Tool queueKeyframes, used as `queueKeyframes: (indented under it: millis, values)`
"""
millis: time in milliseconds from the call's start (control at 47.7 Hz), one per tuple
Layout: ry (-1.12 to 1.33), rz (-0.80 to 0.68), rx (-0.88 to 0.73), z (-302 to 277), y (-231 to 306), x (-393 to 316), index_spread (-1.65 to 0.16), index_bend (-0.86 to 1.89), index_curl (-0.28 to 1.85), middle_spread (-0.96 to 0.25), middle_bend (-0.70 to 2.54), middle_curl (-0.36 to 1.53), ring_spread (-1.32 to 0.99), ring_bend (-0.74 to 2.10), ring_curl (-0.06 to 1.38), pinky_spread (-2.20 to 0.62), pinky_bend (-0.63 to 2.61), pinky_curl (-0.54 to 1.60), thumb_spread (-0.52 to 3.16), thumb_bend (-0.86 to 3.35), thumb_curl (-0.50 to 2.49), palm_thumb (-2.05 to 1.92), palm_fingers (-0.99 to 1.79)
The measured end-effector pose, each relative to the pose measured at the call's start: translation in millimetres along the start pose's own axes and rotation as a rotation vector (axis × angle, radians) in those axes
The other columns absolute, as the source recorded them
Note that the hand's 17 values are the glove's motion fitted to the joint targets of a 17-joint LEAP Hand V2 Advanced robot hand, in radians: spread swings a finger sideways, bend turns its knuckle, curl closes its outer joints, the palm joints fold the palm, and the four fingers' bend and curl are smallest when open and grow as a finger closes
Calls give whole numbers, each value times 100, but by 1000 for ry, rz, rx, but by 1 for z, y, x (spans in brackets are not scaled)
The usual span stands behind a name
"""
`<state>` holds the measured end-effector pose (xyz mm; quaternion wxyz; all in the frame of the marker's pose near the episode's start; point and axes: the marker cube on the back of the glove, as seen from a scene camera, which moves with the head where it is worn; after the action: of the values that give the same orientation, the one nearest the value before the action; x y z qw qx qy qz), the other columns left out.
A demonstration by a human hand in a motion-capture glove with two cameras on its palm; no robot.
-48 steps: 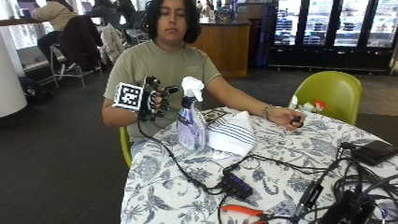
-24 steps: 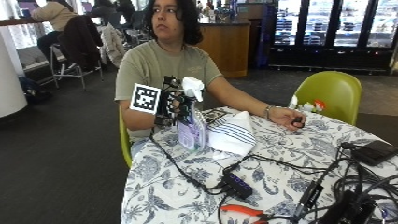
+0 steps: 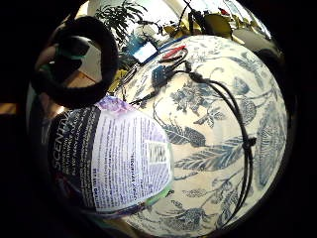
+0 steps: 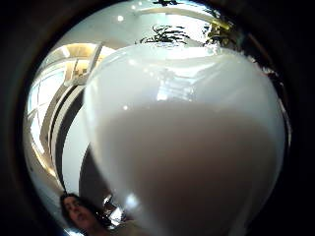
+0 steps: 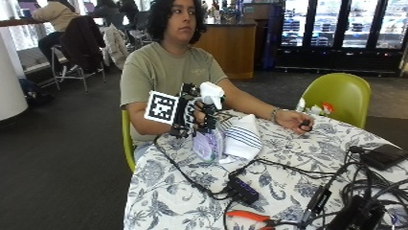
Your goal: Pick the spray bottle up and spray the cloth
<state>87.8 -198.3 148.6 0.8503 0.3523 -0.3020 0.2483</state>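
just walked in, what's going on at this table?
A seated person has the gloved right hand wrapped around the neck of a spray bottle standing on the floral tablecloth. A striped cloth lies right beside the bottle. The bare hand rests on the table, holding a small dark object.

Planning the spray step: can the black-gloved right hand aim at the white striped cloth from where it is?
Probably yes: the gloved right hand grips the white-topped spray bottle, and the white striped cloth lies right beside it, nothing between.
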Motion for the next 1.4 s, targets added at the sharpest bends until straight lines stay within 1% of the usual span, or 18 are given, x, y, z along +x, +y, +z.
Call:
queueKeyframes:
  millis: [21,84,105,168,210,231,272,377,461,503,608,692,754,880,1006,1174,1257,1404]
  values:
    - [-3,32,-11,1,-1,-1,-22,22,21,3,23,36,-6,63,37,7,42,34,96,-3,49,81,65]
    - [-14,102,-33,2,-6,-3,-23,24,24,0,25,37,-7,61,36,5,34,32,96,-3,49,81,77]
    - [-25,108,-45,2,-7,-4,-23,24,24,0,25,37,-8,60,36,5,33,32,95,-3,49,81,79]
    - [-83,120,-77,-2,-9,-6,-24,28,28,-3,30,39,-9,57,35,4,25,30,94,-3,49,81,97]
    - [-135,131,-69,-4,-12,-9,-25,28,30,-5,35,41,-10,54,35,3,21,29,93,-3,49,81,107]
    - [-162,139,-61,-4,-14,-10,-25,28,30,-6,34,41,-11,54,35,2,21,29,93,-3,49,81,109]
    - [-212,154,-57,-5,-16,-13,-25,21,31,-9,37,43,-12,56,37,-2,28,32,88,0,51,88,120]
    - [-258,153,-48,-13,-16,-15,-25,15,33,-12,36,44,-14,61,41,-10,34,36,76,1,56,98,125]
    - [-240,102,3,-24,-15,-20,-26,17,35,-15,40,47,-16,65,43,-16,38,38,65,-1,59,101,131]
    - [-217,87,-13,-31,-14,-27,-26,18,36,-16,41,48,-16,66,44,-18,39,38,62,-2,60,102,131]
    - [-134,26,-201,-50,-7,-48,-27,22,40,-18,45,50,-18,67,45,-23,39,39,54,-3,62,100,136]
    - [-30,-40,-310,-52,-5,-70,-28,24,43,-20,47,51,-18,68,46,-25,39,40,49,-3,64,100,136]
    - [71,-77,-428,-51,-2,-88,-28,25,44,-20,48,52,-19,69,47,-26,40,40,46,-3,65,100,135]
    - [304,-87,-707,-42,2,-113,-28,25,47,-21,49,53,-19,70,48,-27,41,41,42,-3,68,100,134]
    - [516,-42,-939,-25,4,-122,-28,26,50,-21,50,53,-19,70,48,-27,41,41,39,-3,70,100,134]
    - [813,59,-1122,9,17,-113,-28,25,52,-20,51,54,-19,71,49,-27,42,42,38,-3,71,99,133]
    - [973,82,-1180,24,22,-98,-28,24,53,-20,52,54,-19,71,49,-27,42,42,38,-3,72,99,133]
    - [1162,143,-1261,45,34,-66,-28,23,54,-20,52,55,-20,71,49,-27,43,42,38,-3,74,99,132]
